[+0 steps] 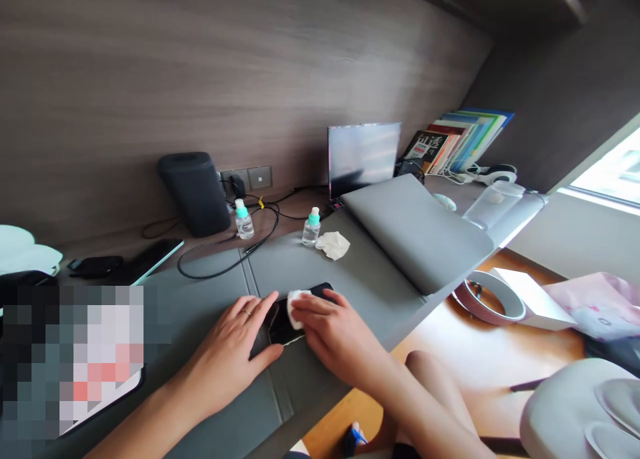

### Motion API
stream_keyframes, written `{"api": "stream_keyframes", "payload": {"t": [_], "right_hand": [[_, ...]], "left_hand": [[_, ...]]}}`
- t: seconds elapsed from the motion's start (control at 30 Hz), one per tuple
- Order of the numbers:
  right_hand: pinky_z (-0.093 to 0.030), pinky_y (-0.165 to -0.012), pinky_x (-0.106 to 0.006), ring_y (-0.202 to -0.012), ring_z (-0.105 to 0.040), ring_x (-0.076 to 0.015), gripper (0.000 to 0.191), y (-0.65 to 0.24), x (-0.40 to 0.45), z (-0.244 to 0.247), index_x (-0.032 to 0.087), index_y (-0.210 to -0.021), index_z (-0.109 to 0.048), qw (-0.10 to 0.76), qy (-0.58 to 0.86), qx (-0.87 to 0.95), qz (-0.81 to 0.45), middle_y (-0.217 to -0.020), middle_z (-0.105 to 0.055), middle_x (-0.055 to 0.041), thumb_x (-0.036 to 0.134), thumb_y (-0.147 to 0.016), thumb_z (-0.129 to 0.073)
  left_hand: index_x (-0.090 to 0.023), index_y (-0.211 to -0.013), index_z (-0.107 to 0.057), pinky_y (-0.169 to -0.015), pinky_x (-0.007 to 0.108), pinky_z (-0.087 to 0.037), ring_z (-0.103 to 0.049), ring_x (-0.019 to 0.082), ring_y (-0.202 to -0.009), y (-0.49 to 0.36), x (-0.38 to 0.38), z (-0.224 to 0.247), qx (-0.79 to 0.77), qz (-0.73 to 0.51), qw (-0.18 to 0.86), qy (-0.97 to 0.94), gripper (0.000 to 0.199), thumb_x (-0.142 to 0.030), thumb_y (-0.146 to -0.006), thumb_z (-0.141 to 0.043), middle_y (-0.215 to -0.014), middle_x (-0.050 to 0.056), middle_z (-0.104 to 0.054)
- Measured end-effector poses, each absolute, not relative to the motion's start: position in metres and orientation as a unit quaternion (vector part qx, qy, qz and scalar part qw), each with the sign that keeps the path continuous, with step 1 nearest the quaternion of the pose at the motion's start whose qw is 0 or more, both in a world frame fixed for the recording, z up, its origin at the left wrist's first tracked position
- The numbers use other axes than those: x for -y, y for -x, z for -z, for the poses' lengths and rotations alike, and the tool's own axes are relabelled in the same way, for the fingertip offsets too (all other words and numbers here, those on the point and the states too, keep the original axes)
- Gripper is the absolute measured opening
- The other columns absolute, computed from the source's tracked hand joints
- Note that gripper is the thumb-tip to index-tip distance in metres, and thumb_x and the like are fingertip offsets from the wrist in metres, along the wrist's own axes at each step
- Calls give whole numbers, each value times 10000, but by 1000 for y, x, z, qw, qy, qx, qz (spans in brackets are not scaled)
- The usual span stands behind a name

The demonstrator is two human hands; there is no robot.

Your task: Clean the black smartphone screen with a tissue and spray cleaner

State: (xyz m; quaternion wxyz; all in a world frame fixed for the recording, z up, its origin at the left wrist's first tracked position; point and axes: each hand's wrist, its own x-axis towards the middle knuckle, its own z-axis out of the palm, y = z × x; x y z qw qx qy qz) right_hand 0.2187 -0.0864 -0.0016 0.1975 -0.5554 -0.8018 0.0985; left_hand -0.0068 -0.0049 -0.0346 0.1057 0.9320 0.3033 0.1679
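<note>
The black smartphone (284,327) lies flat on the grey desk mat (373,299) between my hands, its long axis slanting from near left to far right. My left hand (240,336), thumb and fingers spread, frames the left end; my right hand (330,322) lies over the middle on a white wipe (294,311), its fingers hiding whether they pinch that or just press.

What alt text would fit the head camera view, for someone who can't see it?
A person's right hand holds a white wipe against a black phone on a grey mat, the left hand spread at the phone's left end. Behind stand two small clear bottles with teal collars, one beside a crumpled tissue; farther back are a screen and leaning books.
</note>
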Motion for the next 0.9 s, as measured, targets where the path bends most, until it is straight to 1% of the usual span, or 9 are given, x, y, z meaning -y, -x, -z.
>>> {"api": "stream_keyframes", "payload": {"t": [0.17,0.23,0.33,0.4,0.47,0.53,0.67,0.77,0.9], "right_hand": [[-364,-1106,-511,-1277,-552,-207,383,-252,94,8,246,-1245,-622,183,602,776,-40,-1351,-621,-65,126,-946,-416],[-411,-1072,-503,-1259,-567,-221,381,-251,97,10,229,-1230,-630,194,601,775,-17,-1331,-632,-82,116,-939,-411],[-489,-996,-460,-1214,-596,-251,360,-235,100,9,185,-1188,-651,211,593,776,24,-1262,-665,-116,107,-920,-422],[-513,-963,-447,-1180,-614,-266,347,-223,102,7,171,-1165,-660,212,589,779,40,-1209,-685,-125,108,-921,-422],[-516,-966,-442,-1175,-616,-265,347,-214,103,6,178,-1176,-656,213,577,788,37,-1199,-688,-120,116,-932,-417],[-507,-988,-446,-1202,-601,-256,358,-209,103,5,190,-1213,-639,218,560,799,24,-1241,-671,-113,124,-947,-410],[-462,-1051,-501,-1281,-545,-255,380,-205,102,7,194,-1286,-595,209,531,821,8,-1325,-629,-100,128,-966,-400],[-430,-1084,-524,-1297,-531,-261,381,-202,99,6,205,-1315,-582,205,519,830,-1,-1348,-615,-96,155,-970,-429],[-428,-1085,-522,-1283,-547,-244,413,-205,95,5,261,-1355,-560,199,513,834,-24,-1352,-616,-78,155,-972,-444]], "left_hand": [[-261,-1515,-265,-1066,497,-421,-458,301,-1306,4,7,26,-310,-159,132,-928,667,-371,-934,-572,-1385,93,-552],[-261,-1512,-268,-1074,499,-410,-460,295,-1295,3,7,22,-311,-159,143,-926,665,-369,-932,-576,-1376,92,-553],[-254,-1500,-283,-1070,496,-412,-461,289,-1278,2,7,18,-310,-156,152,-926,660,-359,-925,-590,-1361,95,-552],[-237,-1492,-292,-1071,492,-410,-461,288,-1268,1,7,15,-307,-149,154,-927,669,-352,-915,-609,-1356,99,-550],[-220,-1486,-295,-1070,484,-412,-463,287,-1257,1,6,12,-303,-143,156,-929,679,-348,-906,-623,-1359,102,-543],[-215,-1482,-298,-1068,483,-413,-462,291,-1253,1,6,11,-302,-142,156,-930,685,-353,-901,-633,-1364,102,-539],[-219,-1478,-306,-1061,486,-415,-470,295,-1242,0,6,10,-302,-146,154,-929,688,-359,-895,-644,-1354,100,-550],[-237,-1483,-299,-1055,488,-419,-475,294,-1245,1,6,11,-298,-154,153,-930,690,-365,-897,-641,-1360,96,-552],[-239,-1481,-300,-1055,484,-420,-474,291,-1256,1,6,12,-297,-160,148,-929,684,-379,-901,-634,-1360,101,-556]]}}
